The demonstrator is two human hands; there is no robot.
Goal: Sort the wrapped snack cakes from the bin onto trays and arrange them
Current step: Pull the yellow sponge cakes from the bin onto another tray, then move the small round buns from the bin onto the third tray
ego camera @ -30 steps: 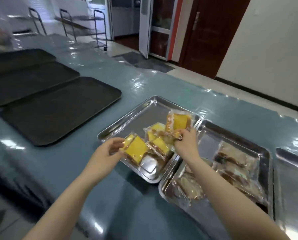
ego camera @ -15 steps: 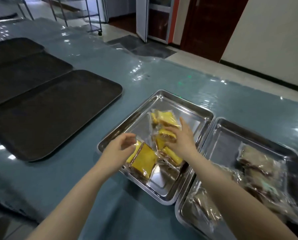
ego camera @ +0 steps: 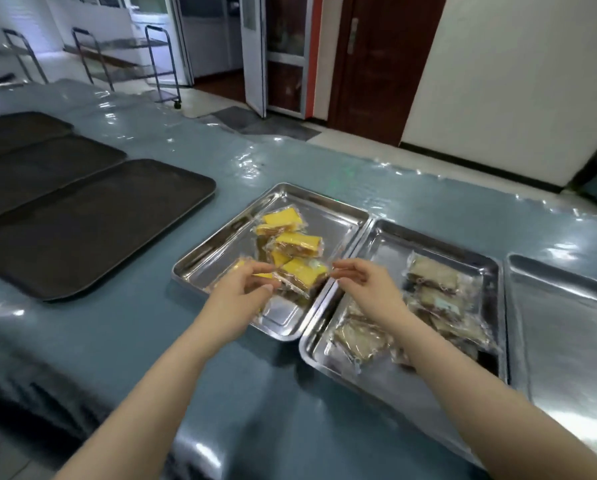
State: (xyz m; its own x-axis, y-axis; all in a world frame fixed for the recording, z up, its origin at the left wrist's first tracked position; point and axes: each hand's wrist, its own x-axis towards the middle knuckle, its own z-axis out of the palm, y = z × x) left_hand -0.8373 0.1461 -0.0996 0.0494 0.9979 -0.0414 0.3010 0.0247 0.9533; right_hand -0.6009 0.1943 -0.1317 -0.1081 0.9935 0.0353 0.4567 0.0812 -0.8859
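Observation:
Several wrapped yellow snack cakes (ego camera: 297,242) lie in a loose row in the left steel tray (ego camera: 221,254). The nearest yellow cake (ego camera: 304,274) sits at the tray's front right. My left hand (ego camera: 240,294) pinches its wrapper's left end and my right hand (ego camera: 363,285) pinches the right end. Another yellow cake (ego camera: 236,266) is mostly hidden under my left fingers. Wrapped brown cakes (ego camera: 432,277) lie in the middle steel tray (ego camera: 387,249), partly behind my right forearm.
A third steel tray (ego camera: 567,327) sits at the right. Three black trays (ego camera: 82,223) lie in a row on the left of the blue plastic-covered table (ego camera: 134,341). Metal trolleys (ego camera: 158,64) and an open door stand beyond the table.
My right hand has left the stacked yellow cakes and drawn back toward me. Both hands now meet at the nearest yellow cake's wrapper ends. The head view has tilted up.

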